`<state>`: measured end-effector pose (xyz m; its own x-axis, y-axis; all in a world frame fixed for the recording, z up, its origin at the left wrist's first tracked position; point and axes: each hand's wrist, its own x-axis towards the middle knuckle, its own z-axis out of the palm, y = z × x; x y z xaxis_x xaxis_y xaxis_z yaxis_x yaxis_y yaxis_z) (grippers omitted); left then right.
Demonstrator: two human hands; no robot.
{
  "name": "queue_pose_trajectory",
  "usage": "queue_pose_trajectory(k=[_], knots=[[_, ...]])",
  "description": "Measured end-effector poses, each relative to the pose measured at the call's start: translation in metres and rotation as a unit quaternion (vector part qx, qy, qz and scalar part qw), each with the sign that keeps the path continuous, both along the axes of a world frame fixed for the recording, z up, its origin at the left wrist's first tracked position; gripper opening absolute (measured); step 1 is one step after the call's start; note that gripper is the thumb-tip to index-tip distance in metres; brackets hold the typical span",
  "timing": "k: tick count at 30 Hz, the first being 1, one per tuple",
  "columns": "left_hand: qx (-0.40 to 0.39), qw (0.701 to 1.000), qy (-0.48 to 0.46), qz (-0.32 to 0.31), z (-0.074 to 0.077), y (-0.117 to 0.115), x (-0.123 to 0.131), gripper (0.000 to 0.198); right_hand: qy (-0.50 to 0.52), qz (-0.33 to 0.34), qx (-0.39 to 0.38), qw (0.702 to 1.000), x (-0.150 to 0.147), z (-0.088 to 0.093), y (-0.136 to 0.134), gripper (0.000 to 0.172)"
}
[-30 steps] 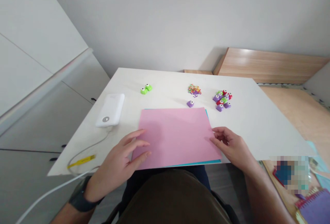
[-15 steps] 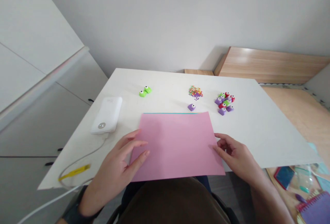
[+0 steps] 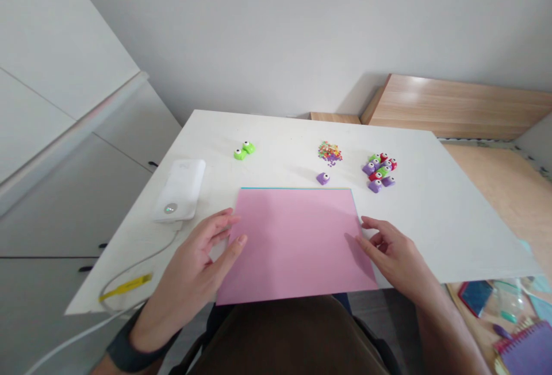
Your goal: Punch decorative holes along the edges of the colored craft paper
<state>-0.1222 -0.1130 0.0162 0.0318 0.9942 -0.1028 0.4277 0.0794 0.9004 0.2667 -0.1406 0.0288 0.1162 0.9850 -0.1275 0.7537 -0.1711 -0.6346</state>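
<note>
A pink sheet of paper (image 3: 295,243) lies at the front edge of the white table, with a thin teal edge of another sheet showing under its far side. My left hand (image 3: 200,260) is at the sheet's left edge, thumb and fingers apart, the thumb over the paper. At the right edge, my right hand (image 3: 390,248) has its thumb tip at the paper and its fingers loosely bent, thumb and forefinger apart. Neither hand grips anything. Just beyond the sheet sits a purple one-eyed piece (image 3: 323,178).
Two green eyed pieces (image 3: 244,150) stand at the back left. Small colourful bits (image 3: 330,152) form a pile, with a cluster of eyed pieces (image 3: 379,172) to its right. A white power bank (image 3: 181,188) with a cable and yellow tag (image 3: 127,287) lies left.
The pink sheet's far right corner now lines up with the sheet beneath. My left fingers have drawn back slightly toward the edge; the right hand has barely moved.
</note>
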Motion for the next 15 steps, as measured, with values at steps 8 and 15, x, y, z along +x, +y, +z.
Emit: queue_pose_trajectory(k=[8, 15], knots=[[-0.037, 0.999, -0.021, 0.027, 0.001, 0.013, 0.001, 0.058, 0.019, -0.001, -0.008, 1.0, 0.003, -0.006, 0.003, 0.057], [-0.019, 0.999, 0.03, -0.031, 0.011, 0.021, 0.009, 0.059, 0.013, 0.017, -0.006, 1.0, -0.001, -0.005, 0.004, 0.053]])
